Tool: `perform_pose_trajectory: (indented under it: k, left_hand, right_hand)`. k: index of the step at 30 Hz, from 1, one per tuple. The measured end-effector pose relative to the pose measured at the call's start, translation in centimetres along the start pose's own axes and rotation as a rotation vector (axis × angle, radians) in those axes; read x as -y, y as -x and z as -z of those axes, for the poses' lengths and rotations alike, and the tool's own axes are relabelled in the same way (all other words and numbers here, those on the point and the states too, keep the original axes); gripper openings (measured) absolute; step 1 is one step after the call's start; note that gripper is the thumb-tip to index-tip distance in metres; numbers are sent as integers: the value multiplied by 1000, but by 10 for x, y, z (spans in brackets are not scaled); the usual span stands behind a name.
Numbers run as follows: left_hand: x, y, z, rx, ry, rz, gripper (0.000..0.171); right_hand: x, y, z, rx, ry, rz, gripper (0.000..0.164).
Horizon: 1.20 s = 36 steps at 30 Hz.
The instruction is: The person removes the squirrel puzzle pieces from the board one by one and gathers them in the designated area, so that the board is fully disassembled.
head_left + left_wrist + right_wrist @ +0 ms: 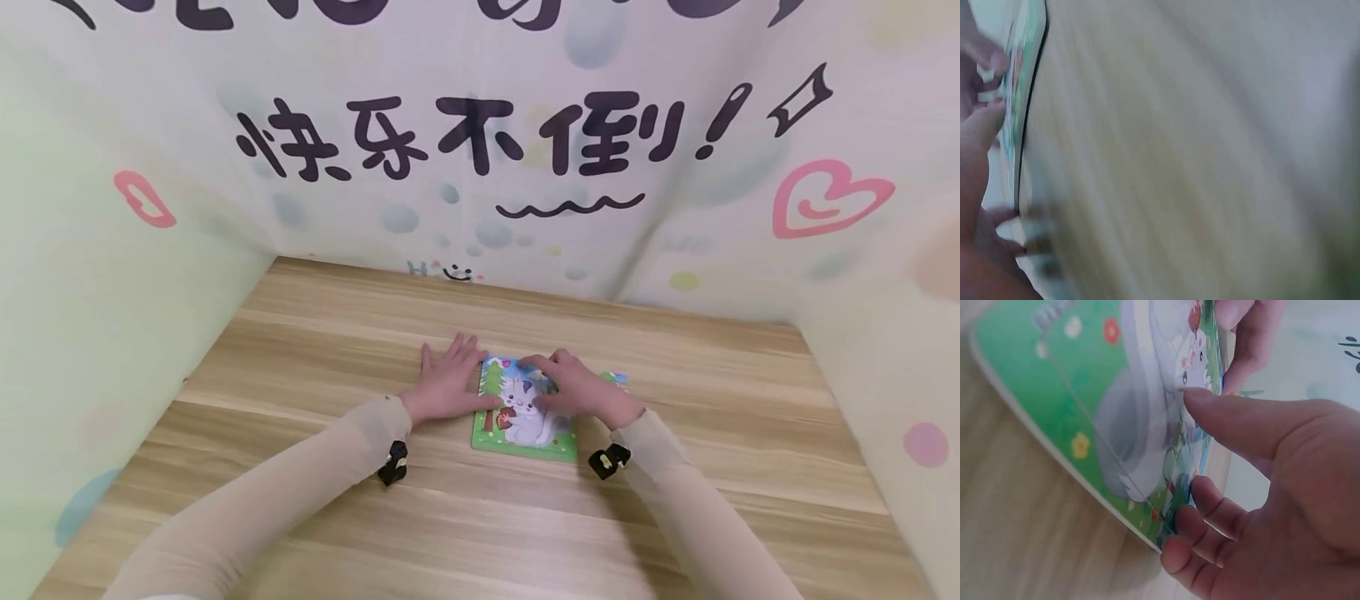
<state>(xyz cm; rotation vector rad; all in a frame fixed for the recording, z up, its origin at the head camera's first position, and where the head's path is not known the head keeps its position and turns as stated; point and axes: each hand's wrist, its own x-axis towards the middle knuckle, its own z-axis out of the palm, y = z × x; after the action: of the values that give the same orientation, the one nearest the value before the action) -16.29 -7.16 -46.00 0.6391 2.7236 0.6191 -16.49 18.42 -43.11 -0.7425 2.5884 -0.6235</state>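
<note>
A square tray puzzle (525, 448) lies flat on the table, showing a white cartoon animal, a tree and a green border with small flowers. My left hand (447, 387) rests at its left edge with fingers spread, the thumb reaching onto the picture. Over the upper right part my right hand (577, 387) touches the picture with its thumb and fingertips. Seen from the right wrist, the thumb (1229, 415) lies on the animal and the other fingers bend loosely at the board's edge. The palm hides part of the puzzle in the head view.
A small blue and green piece (617, 377) lies just right of my right hand, partly hidden by it. The wood-grain table (360, 517) is bounded by a printed cloth wall (480, 233) behind and on both sides.
</note>
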Motion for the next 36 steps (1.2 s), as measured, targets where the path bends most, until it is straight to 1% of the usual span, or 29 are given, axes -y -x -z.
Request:
perform_pose_trajectory:
  k: [2,4,7,11,17,20,23,26,29,33,36]
  left_hand:
    - [-3,-1,-6,4,-7,2,100]
    - [-4,-1,-10,2,-13,5,104]
    - [-3,0,-13,-13,-22,8,100]
    - [-2,0,-13,-29,-22,5,98]
    - [-3,-3,-15,-36,15,-20,98]
    - [1,-5,-20,-36,14,-17,98]
    - [5,-5,-22,-30,9,-17,98]
    - [6,-5,-19,-8,17,-31,94]
    - [5,-3,-14,11,25,-45,88]
    - [1,1,-6,44,28,-45,86]
    - [0,2,-4,53,18,-40,86]
  right_hand:
    - [1,-2,0,7,5,7,59]
    - [2,-4,1,20,10,7,56]
    - [7,-9,3,44,7,-1,51]
    - [12,-13,5,67,4,-14,49]
    - [16,-13,5,100,-1,-77,49]
    - [18,-16,3,99,-8,-110,50]
    - [20,-19,2,104,-20,-139,51]
    - [21,-22,2,112,-23,-155,51]
    - [22,-23,3,121,-24,-152,53]
    - [23,-22,5,141,-35,-153,57]
    - [23,-23,8,154,-44,-159,59]
